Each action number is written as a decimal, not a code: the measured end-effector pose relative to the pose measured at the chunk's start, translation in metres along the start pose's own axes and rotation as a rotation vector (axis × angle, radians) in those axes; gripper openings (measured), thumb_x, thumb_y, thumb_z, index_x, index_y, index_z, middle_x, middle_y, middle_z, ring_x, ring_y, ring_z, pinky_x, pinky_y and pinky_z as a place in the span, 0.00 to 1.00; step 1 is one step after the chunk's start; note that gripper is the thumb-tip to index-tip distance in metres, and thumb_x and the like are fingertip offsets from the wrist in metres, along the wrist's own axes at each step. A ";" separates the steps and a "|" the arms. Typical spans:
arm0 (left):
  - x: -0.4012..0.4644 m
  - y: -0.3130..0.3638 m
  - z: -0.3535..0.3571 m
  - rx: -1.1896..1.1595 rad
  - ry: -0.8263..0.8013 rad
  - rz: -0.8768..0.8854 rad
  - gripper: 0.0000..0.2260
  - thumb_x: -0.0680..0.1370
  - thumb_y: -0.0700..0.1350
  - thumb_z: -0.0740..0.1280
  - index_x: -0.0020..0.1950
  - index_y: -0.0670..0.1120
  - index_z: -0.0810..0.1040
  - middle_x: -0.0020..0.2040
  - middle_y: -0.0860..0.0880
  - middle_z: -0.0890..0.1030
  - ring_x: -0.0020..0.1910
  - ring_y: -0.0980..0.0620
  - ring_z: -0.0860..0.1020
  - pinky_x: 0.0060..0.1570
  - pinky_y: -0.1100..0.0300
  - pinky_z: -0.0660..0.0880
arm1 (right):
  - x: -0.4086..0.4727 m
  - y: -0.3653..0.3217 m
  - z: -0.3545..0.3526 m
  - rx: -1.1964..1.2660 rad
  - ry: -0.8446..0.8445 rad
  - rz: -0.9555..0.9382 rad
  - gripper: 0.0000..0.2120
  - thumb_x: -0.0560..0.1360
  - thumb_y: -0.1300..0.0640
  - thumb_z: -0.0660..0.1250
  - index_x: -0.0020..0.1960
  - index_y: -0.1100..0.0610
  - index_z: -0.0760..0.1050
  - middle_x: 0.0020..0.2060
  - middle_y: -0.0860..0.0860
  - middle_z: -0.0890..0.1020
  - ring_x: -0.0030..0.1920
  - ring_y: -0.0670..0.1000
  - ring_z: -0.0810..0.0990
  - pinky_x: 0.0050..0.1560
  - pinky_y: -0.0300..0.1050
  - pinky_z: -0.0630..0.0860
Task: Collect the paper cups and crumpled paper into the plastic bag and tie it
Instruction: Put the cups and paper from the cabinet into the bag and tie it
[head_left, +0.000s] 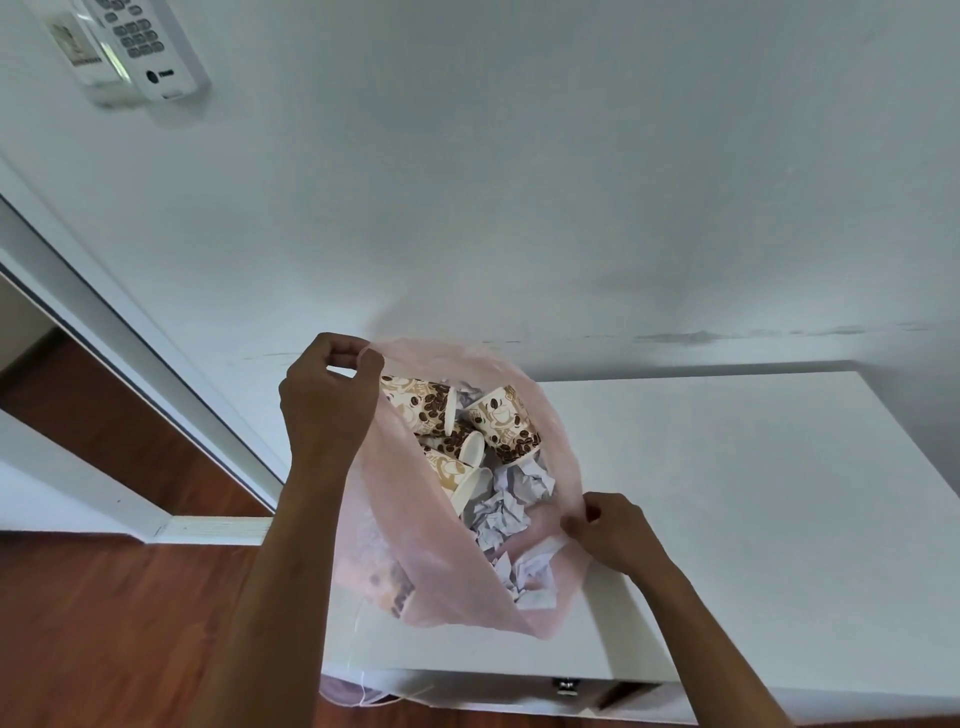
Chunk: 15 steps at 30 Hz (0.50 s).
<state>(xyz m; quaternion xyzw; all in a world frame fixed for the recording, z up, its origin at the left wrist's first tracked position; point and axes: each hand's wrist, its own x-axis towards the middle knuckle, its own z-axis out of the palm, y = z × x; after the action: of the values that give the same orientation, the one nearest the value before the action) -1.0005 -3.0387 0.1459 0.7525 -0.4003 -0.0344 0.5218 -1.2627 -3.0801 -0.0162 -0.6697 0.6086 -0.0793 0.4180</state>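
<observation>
Nearest, right hand (608, 530) pinching the near-right rim of the pink plastic bag (415, 561) at the white table's (727, 493) left edge. Inside, crumpled paper (511, 499), then coffee-print paper cups (506, 428). Farther left, left hand (327, 400) pinching the far rim. Collecting apparently done; mouth open, tying left.

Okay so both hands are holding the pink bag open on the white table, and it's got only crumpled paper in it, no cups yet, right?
Not quite. The head view shows paper cups in the pink bag alongside the crumpled paper. The left hand and right hand do hold it open on the white table.
</observation>
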 end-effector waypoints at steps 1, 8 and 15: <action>0.001 -0.002 0.000 0.004 -0.014 -0.021 0.01 0.76 0.46 0.69 0.45 0.52 0.79 0.38 0.60 0.79 0.40 0.60 0.78 0.49 0.54 0.77 | 0.001 0.001 0.000 0.043 -0.002 0.008 0.11 0.75 0.55 0.64 0.38 0.59 0.70 0.34 0.51 0.76 0.35 0.52 0.73 0.34 0.43 0.65; 0.008 -0.014 -0.004 0.096 -0.217 -0.275 0.17 0.76 0.65 0.61 0.39 0.53 0.74 0.40 0.55 0.78 0.47 0.44 0.80 0.54 0.43 0.78 | 0.008 -0.019 -0.004 0.574 0.042 0.086 0.09 0.78 0.55 0.56 0.45 0.58 0.70 0.42 0.56 0.77 0.42 0.54 0.76 0.40 0.46 0.72; 0.011 -0.013 -0.013 0.071 -0.277 -0.384 0.24 0.79 0.60 0.61 0.39 0.40 0.75 0.42 0.41 0.80 0.46 0.42 0.80 0.54 0.44 0.79 | 0.020 -0.047 -0.030 0.983 0.071 0.124 0.05 0.77 0.61 0.62 0.42 0.58 0.71 0.30 0.53 0.75 0.29 0.51 0.75 0.36 0.45 0.72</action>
<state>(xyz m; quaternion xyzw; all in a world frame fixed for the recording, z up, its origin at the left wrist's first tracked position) -0.9798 -3.0345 0.1451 0.8207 -0.3187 -0.2220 0.4191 -1.2410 -3.1165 0.0260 -0.3528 0.5516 -0.3546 0.6675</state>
